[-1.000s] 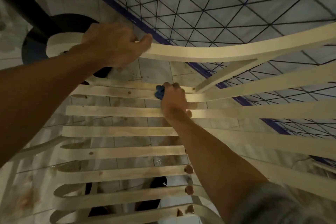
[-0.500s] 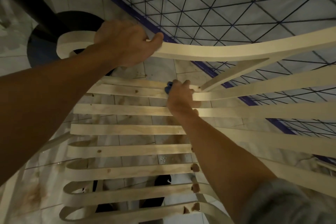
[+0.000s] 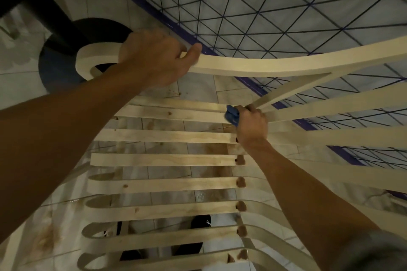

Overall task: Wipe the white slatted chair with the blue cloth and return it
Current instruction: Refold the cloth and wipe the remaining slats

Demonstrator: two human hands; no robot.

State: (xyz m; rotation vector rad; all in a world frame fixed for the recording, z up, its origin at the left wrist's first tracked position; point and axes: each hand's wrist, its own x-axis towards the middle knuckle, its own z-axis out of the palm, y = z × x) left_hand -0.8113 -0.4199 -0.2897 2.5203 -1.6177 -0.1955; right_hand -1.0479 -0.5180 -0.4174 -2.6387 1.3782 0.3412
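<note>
1. Pale floor (image 3: 167,197) tiles, glossy and blotched with brown stains, lie under everything you are looking down on.
2. Behind the chair runs a mesh (image 3: 265,10) of thin dark wire, crossed into triangles and diamonds. It is edged by a purple-blue frame (image 3: 182,31) bar that cuts diagonally across the tiles.
3. At top left, a black post (image 3: 55,17) stands on a round, dark base (image 3: 55,68).
4. Your chair (image 3: 165,159) fills the middle. It is made of flat, thin, white-painted slats (image 3: 163,185) running crosswise with tile showing between them.
   - The left ends of the nearer slats curl round in smooth loops.
   - The paint is thin in places and shows yellowish wood grain.
   - Small brown round plugs (image 3: 240,159) mark the right ends.
5. Your left hand (image 3: 154,57) is wrapped over the long curved rail (image 3: 264,66). The fingers are folded over its far side and the thumb lies along the near edge.
6. Your right hand (image 3: 252,124) is clenched round the cloth (image 3: 231,114), pressing it onto a far slat where a slanted brace meets the seat.
7. Of the cloth you see only a small crumpled blue wad poking out left of the knuckles.
8. Your two hands are well apart, one high on the rail and one low on the seat.
9. A black shoe (image 3: 200,222) shows through the near slats, and a grey sleeve (image 3: 378,253) sits at the lower right corner.
</note>
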